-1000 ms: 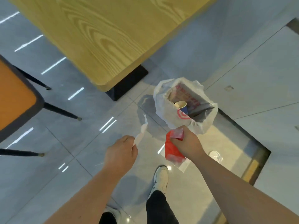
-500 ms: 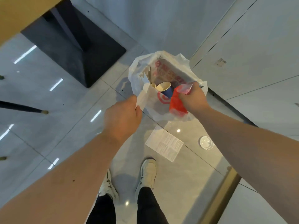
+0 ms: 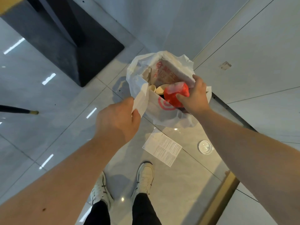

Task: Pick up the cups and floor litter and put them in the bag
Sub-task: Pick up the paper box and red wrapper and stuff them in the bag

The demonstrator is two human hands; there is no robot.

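A white plastic bag with a red logo stands open on the floor. Paper cups and a printed wrapper lie inside it. My right hand grips a red wrapper over the bag's mouth. My left hand pinches a white paper strip at the bag's left rim. A printed receipt lies flat on the floor in front of the bag. A clear plastic lid lies to its right.
A black table base stands at the upper left. A thin chair leg reaches in from the left edge. My two white shoes stand just behind the receipt. A brass floor strip runs at the lower right, a wall behind the bag.
I have leaned closer to the bag. Both hands moved forward from in front of the bag to its mouth, carrying the red wrapper and the paper strip. The receipt now shows on the floor.
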